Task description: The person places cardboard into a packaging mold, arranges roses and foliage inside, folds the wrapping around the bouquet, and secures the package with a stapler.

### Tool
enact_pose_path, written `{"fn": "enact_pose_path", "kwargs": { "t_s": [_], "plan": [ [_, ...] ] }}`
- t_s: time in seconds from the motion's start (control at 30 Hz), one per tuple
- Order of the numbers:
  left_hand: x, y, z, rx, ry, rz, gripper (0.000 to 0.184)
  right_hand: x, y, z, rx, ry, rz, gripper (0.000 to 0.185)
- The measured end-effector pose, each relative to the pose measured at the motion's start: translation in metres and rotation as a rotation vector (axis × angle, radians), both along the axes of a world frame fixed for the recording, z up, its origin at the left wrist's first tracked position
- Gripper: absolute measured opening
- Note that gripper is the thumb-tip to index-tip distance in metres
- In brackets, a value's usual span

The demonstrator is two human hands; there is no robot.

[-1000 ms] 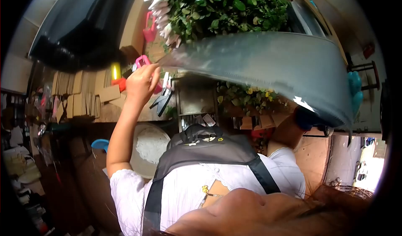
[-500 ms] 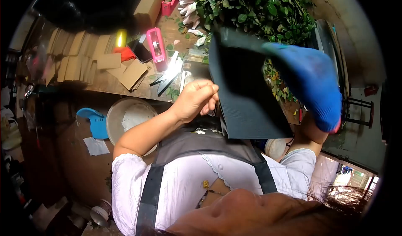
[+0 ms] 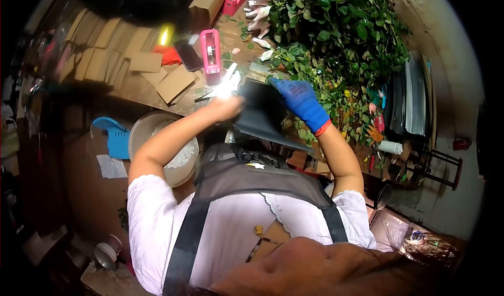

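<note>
My right hand (image 3: 300,99), in a blue knitted glove with a red cuff, grips the far right corner of a black sheet (image 3: 262,109). The sheet slants down over the table's near edge in front of my apron. My bare left hand (image 3: 227,107) is at the sheet's left edge, smeared by motion, so its fingers do not show clearly. Just beyond it, a strong glare covers some shiny white and dark pieces (image 3: 227,85). A pink tape dispenser (image 3: 211,59) stands farther back on the table.
Leafy green stems (image 3: 341,28) are heaped at the back right, with pale wrapped flower heads (image 3: 258,7) on their left. Brown cardboard pieces (image 3: 176,85) and a phone (image 3: 188,54) lie left. Below are a bucket (image 3: 137,134) and a blue plastic seat (image 3: 116,138). Black sheets (image 3: 415,94) stand right.
The black sheet has moved away from my body and tilted lower. My gloved right hand has gone forward and left, onto the sheet's far corner. My left hand has shifted slightly left and away.
</note>
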State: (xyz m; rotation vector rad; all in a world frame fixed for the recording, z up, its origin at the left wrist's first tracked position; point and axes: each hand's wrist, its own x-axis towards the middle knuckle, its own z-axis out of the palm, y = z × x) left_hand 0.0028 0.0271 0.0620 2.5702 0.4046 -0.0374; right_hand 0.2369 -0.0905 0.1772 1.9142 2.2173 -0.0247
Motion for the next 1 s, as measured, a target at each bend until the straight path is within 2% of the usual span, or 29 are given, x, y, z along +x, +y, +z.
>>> {"fn": "enact_pose_path", "kwargs": {
  "t_s": [0.03, 0.1, 0.13, 0.2, 0.23, 0.27, 0.3, 0.33, 0.43, 0.47, 0.57, 0.67, 0.77, 0.83, 0.9, 0.97, 1.0],
  "plan": [
    [0.018, -0.005, -0.001, -0.109, -0.005, -0.130, 0.040, 0.001, 0.000, -0.005, 0.015, 0.001, -0.008, 0.062],
    [0.040, -0.018, -0.047, -0.063, -0.374, -0.359, 0.066, 0.003, 0.001, -0.010, 0.046, 0.001, -0.028, 0.063],
    [0.041, -0.023, -0.049, -0.010, -0.143, -0.392, 0.083, 0.003, 0.002, -0.009, 0.098, 0.040, -0.023, 0.061],
    [0.034, -0.022, -0.082, 0.186, -0.231, -0.331, 0.086, 0.000, 0.002, -0.004, 0.199, 0.118, -0.014, 0.057],
    [0.031, -0.021, -0.085, 0.284, -0.272, -0.297, 0.087, -0.008, 0.001, 0.011, 0.293, 0.239, -0.004, 0.056],
    [0.031, -0.022, -0.088, 0.290, -0.120, -0.285, 0.094, -0.018, -0.006, 0.028, 0.388, 0.361, 0.006, 0.054],
    [0.031, -0.022, -0.088, 0.291, -0.117, -0.275, 0.094, -0.027, -0.013, 0.038, 0.481, 0.487, 0.012, 0.053],
    [0.030, -0.023, -0.088, 0.289, -0.113, -0.266, 0.094, -0.024, -0.026, 0.040, 0.260, 0.721, -0.068, 0.054],
    [0.030, -0.024, -0.094, 0.280, -0.156, -0.241, 0.092, -0.019, -0.023, 0.008, 0.491, 0.256, -0.094, 0.053],
    [0.030, -0.023, -0.096, 0.279, -0.181, -0.240, 0.092, -0.018, -0.017, -0.010, 0.421, 0.145, -0.167, 0.054],
    [0.031, -0.025, -0.093, 0.332, -0.133, -0.241, 0.092, 0.008, -0.002, -0.057, -0.158, 0.317, -0.415, 0.061],
    [0.030, -0.025, -0.088, 0.305, -0.110, -0.236, 0.092, 0.012, 0.006, -0.034, -0.282, 0.447, -0.392, 0.066],
    [0.031, -0.024, -0.096, 0.314, -0.147, -0.239, 0.092, -0.027, -0.015, 0.015, 0.422, 0.241, -0.003, 0.063],
    [0.031, -0.025, -0.096, 0.322, -0.130, -0.243, 0.092, -0.051, -0.032, 0.019, 0.163, 0.634, 0.019, 0.063],
    [0.032, -0.022, -0.099, 0.342, -0.120, -0.265, 0.093, -0.071, -0.050, -0.011, -0.292, 0.622, -0.017, 0.060],
    [0.031, -0.025, -0.111, 0.268, -0.183, -0.234, 0.097, -0.095, -0.041, -0.047, -0.518, 0.236, -0.120, 0.055],
    [0.032, -0.026, -0.111, 0.258, -0.191, -0.240, 0.098, -0.098, -0.042, -0.044, -0.381, 0.267, -0.079, 0.045]
  ]
}}
